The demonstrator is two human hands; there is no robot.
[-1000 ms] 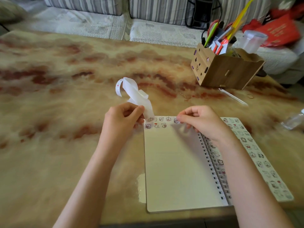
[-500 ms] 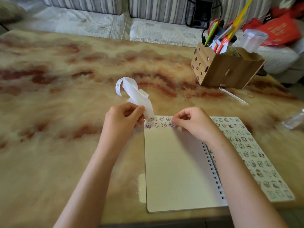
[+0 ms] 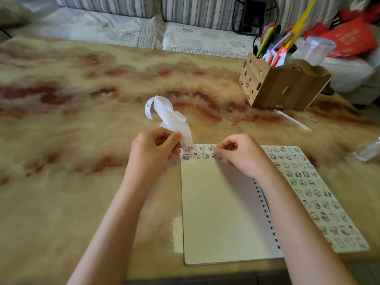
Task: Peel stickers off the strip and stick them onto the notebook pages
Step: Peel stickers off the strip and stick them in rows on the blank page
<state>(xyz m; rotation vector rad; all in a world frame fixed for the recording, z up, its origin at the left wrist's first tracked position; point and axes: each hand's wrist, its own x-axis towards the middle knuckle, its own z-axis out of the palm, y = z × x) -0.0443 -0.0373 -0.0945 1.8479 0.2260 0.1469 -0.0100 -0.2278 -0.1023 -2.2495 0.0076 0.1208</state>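
Note:
An open spiral notebook [image 3: 222,206] lies on the table in front of me. Its left page is blank except for two short rows of small cartoon stickers [image 3: 200,152] along the top edge. The right page [image 3: 312,194] is covered with stickers. My left hand [image 3: 154,151] pinches a curling white sticker strip [image 3: 170,118] at the page's top left corner. My right hand [image 3: 242,155], fingers curled, presses its fingertips down on a sticker at the right end of the second row.
A wooden desk organiser [image 3: 281,87] with pens and scissors stands at the back right. A clear plastic piece [image 3: 292,120] lies before it, a crumpled wrapper [image 3: 368,151] at the right edge. A sofa [image 3: 144,21] runs behind the marbled table [image 3: 72,120].
My right hand has slid left along the top of the page, from near the spiral to the end of the sticker rows. The left hand and strip have stayed put.

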